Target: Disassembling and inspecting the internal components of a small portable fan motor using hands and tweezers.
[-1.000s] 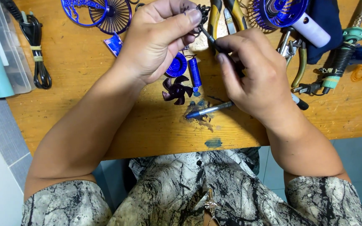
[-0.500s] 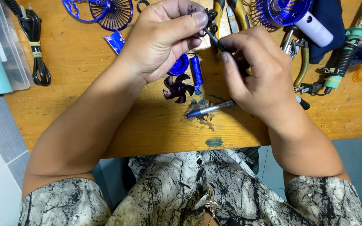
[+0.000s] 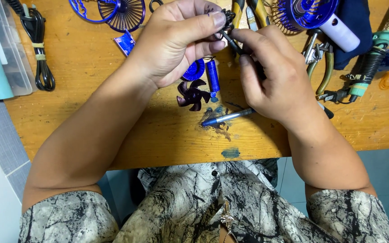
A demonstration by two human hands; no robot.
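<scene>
My left hand pinches a small dark metal part between thumb and forefinger, held up over the far side of the wooden table. My right hand closes around a thin dark tool, its tip touching that part. Just below my hands lie a dark fan blade, a blue cylinder and a grey pen. Pliers and a blue fan housing crowd the right. The near table edge is bare wood with paint stains; a black cable lies far left.
</scene>
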